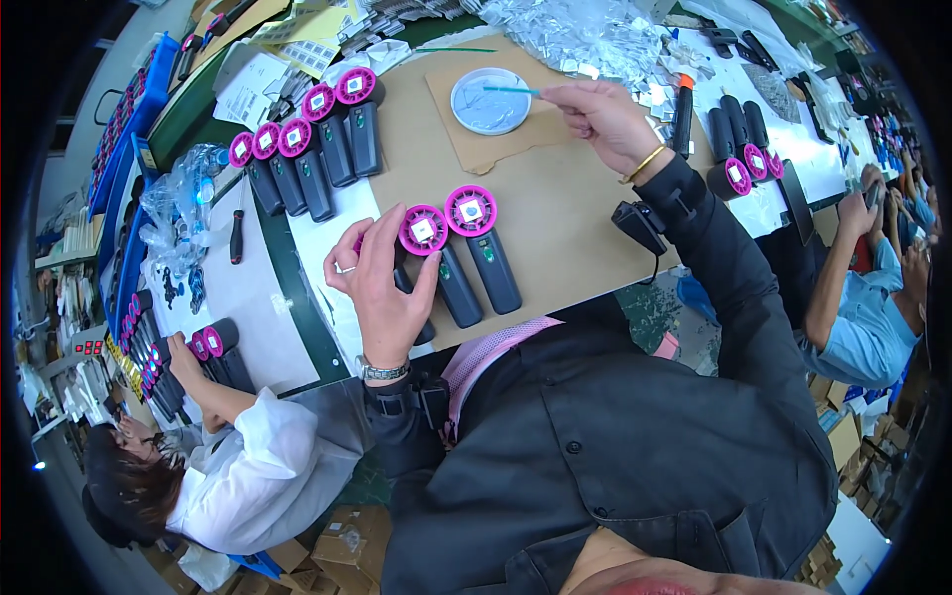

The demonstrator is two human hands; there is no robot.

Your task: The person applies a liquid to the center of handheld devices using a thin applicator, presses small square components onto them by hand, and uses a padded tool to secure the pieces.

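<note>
Three black handheld devices with magenta slotted ring heads, like small fans or hair dryers, lie at the table's near edge. My left hand (382, 283) reaches round the head of the middle device (423, 230), thumb and index finger at its rim. It partly covers the leftmost device (418, 322). The right-hand device (486, 248) lies beside them, untouched. White squares sit on the ring heads, and green parts show on the handles. In my right hand (605, 119) a thin green stick (511, 90) is pinched, its tip over a round white dish (493, 125) with a pale, glossy substance.
Several similar devices (310, 144) stand in a slanting row at far left; more (739, 149) lie at right. An orange-and-black tool (684, 114) is near my right wrist. Cardboard (451, 124) lies under the dish. Plastic bags (575, 40) are piled behind. Co-workers sit on both sides.
</note>
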